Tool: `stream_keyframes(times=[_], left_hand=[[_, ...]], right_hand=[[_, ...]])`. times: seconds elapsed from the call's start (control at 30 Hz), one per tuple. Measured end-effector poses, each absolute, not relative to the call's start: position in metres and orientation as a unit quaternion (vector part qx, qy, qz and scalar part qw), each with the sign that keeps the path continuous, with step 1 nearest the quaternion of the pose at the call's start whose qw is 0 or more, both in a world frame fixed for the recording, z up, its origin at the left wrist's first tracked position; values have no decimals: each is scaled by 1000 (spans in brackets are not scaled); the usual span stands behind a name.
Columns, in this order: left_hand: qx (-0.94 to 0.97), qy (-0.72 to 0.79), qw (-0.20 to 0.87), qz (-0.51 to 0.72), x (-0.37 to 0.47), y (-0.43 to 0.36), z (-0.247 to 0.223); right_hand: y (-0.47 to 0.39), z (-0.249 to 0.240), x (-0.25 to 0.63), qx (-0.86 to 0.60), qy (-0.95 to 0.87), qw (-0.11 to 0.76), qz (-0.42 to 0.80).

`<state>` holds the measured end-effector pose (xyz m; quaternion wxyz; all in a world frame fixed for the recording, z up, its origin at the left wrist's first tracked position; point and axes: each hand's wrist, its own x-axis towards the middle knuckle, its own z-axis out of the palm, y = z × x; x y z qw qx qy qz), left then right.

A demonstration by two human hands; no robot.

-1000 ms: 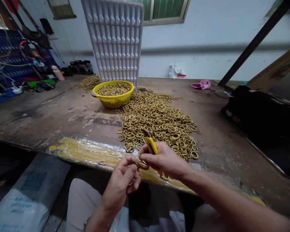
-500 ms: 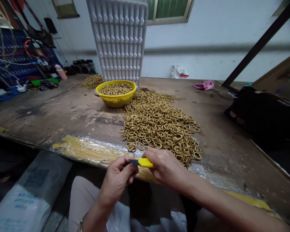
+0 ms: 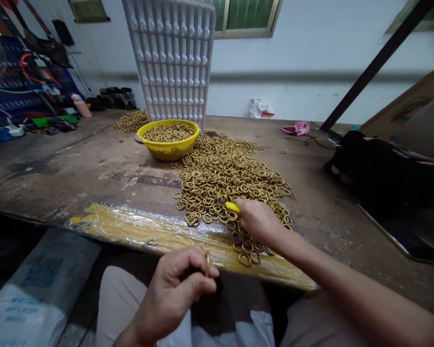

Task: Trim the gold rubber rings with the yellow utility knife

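Left hand (image 3: 175, 291) pinching gold, metallic-looking round ring (image 3: 208, 264) near brown desk (image 3: 332, 212); right hand (image 3: 257, 220) gripping yellow, dark-bladed cutter (image 3: 232, 207) at heaped matching rings (image 3: 224, 168). Ring likely stiff, light (perhaps slippery); pinch the band.

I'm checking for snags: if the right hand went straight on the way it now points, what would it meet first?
The right hand, yellow knife leading, would probably meet the pile of golden rings first; whether it already touches them is unclear.

One knife (image 3: 232, 207), one basin (image 3: 169, 152), many rings (image 3: 231, 173)
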<state>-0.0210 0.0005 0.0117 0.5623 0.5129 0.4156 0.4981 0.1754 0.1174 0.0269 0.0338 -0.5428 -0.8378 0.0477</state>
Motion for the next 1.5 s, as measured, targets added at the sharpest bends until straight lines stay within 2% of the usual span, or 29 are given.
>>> stream_keyframes(times=[0.13, 0.23, 0.4, 0.53, 0.6, 0.7, 0.77, 0.83, 0.97, 1.1, 1.2, 1.33, 1.5], left_hand=[[409, 372, 641, 533, -19, 6, 0], [330, 319, 687, 563, -21, 10, -11], [212, 279, 769, 534, -34, 6, -24], [205, 343, 755, 520, -34, 6, -32], [238, 420, 708, 516, -30, 9, -33], [280, 470, 657, 518, -25, 13, -28], [289, 447, 673, 513, -24, 16, -25], [285, 412, 706, 501, -23, 16, -24], [250, 352, 765, 478, -24, 14, -25], [215, 319, 797, 466, -23, 12, -20], [216, 350, 767, 492, -22, 10, -13], [263, 406, 683, 547, -21, 9, -11], [320, 435, 635, 553, -21, 7, -17]], right_hand=[[126, 21, 177, -538, -831, 81, 116], [121, 8, 161, -494, -861, 57, 105], [117, -8, 133, -455, -888, 5, 69], [120, -6, 132, -451, -888, -2, 85], [119, 0, 137, -451, -880, 17, 148], [115, 11, 146, -411, -830, 83, 369], [110, 19, 150, -356, -784, 119, 494], [105, 25, 150, -315, -758, 138, 555], [99, 31, 149, -282, -745, 147, 586], [94, 32, 149, -284, -778, 172, 533], [87, 31, 151, -317, -850, 183, 378], [75, 30, 152, -364, -909, 109, 174], [69, 31, 148, -368, -923, 58, 99]])
